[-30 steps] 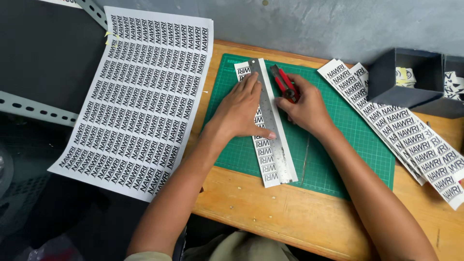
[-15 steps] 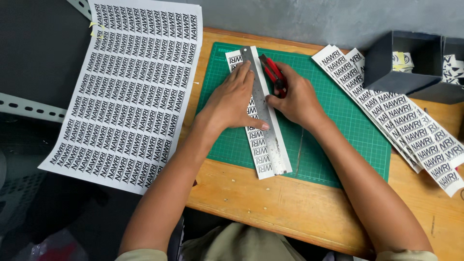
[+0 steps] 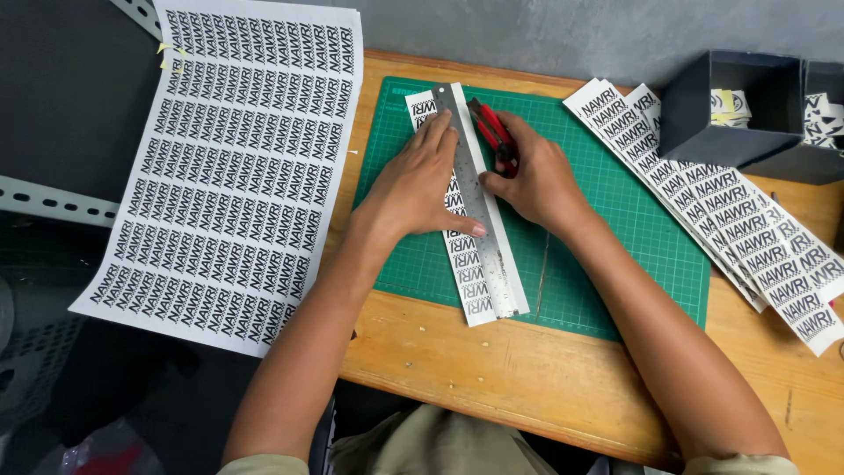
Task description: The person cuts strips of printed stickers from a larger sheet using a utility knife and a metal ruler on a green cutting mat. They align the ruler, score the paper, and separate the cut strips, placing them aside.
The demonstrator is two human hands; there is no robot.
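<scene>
**Fingers on the ruler, knife at its edge**

Fingers (image 3: pixel 437 132) of the left hand (image 3: pixel 413 189) lie flat and a little spread, pressing down on the ruler (image 3: pixel 475 202). One finger reaches up near the far end, and the thumb pokes out sideways across the ruler lower down.

From the head view, the ruler is long and thin. It runs from the far edge of the green mat (image 3: pixel 615 229) down toward the person, leaning a bit to the right. Under it lies a paper strip (image 3: pixel 470 286) with black print, going the same way.

On the other side, the right hand (image 3: pixel 536 185) is curled shut around a red knife (image 3: pixel 492 132). The knife sits just beside the ruler's right edge, near the far end, and points away from the person. The blade tip is too small to see. So the ruler lies between the two hands, left hand on top, right hand touching its side.

Left of the mat is a big printed sheet (image 3: pixel 229 167), partly hanging off the wooden table (image 3: pixel 527 387). To the right, more cut strips (image 3: pixel 730 220) are fanned out. Behind them stands a dark box (image 3: pixel 716 132) with small bits inside.
</scene>
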